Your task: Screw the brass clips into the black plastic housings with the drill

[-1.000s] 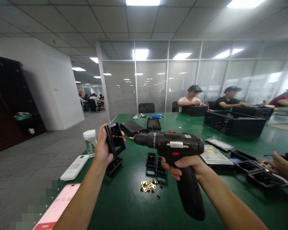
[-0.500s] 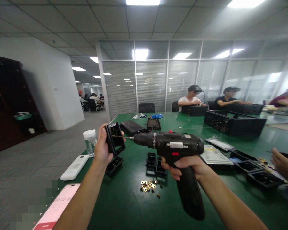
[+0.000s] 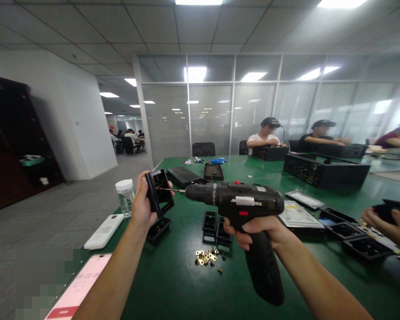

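Gripping the drill [image 3: 231, 195] right of the brass pieces [image 3: 206, 258], my right hand [image 3: 262, 229] wraps the handle, surest for its likely heft; left of them, my left hand [image 3: 144, 204] clasps the black frame [image 3: 154, 196], seemingly light and stiff, by its edge.

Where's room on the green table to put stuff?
Green table lies bare nearer than the gold metal plates, between left forearm and black cordless drill. Another lies beyond the drill, right of the blue bundle. Crowded: right, around black rectangular plastic frames.
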